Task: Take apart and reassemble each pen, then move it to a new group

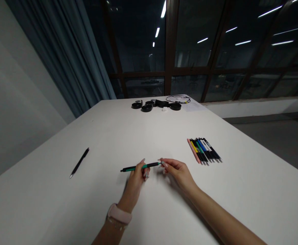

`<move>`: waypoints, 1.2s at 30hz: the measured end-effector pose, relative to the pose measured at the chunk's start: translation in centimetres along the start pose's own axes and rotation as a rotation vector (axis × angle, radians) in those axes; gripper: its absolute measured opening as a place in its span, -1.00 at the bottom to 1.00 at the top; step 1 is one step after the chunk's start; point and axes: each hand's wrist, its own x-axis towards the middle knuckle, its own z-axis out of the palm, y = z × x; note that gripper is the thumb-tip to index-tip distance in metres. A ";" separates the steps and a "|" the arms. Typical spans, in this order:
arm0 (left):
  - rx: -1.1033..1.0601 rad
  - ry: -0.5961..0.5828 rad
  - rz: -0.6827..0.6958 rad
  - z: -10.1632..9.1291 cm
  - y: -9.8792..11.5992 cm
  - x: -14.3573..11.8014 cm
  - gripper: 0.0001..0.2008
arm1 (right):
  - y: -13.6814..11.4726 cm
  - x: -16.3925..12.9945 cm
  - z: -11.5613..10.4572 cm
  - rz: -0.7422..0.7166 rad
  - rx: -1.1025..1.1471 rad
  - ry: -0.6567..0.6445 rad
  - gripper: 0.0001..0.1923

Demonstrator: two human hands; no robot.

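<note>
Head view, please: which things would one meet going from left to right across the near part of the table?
Black pen → green pen held in left hand → right hand at its right end → row of pens.

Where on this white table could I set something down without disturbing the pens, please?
Bare patches: between the lone black pen and the left hand; the middle, between the hands' green pen and the black gear at the far edge. Crowded: the row of pens beside the right hand.
</note>
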 end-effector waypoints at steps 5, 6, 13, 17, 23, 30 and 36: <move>-0.038 0.001 -0.008 0.3 0.1 -0.1 -0.51 | -0.2 0.0 0.1 0.044 0.071 0.013 -0.60; -0.039 -0.001 -0.014 0.4 0.2 -0.1 -0.50 | -0.1 0.0 0.1 0.049 0.081 0.025 -0.59; 0.017 -0.050 -0.040 0.8 0.1 -0.1 -0.45 | 0.2 0.1 0.4 0.034 0.071 0.077 -0.57; 0.069 -0.059 -0.011 0.8 -0.2 0.0 -0.42 | 0.1 0.1 0.5 0.028 0.017 0.066 -0.55; 0.150 -0.095 0.025 0.7 -0.4 -0.3 -0.38 | 0.0 0.0 0.5 0.027 -0.046 0.060 -0.52; 0.206 -0.106 0.148 0.3 -1.0 -0.7 -0.38 | 0.2 -0.1 0.3 0.081 -0.096 0.032 -0.44; 0.297 -0.109 0.165 0.5 -0.7 -1.2 -0.35 | 0.7 0.2 0.0 0.045 -0.195 0.007 -0.39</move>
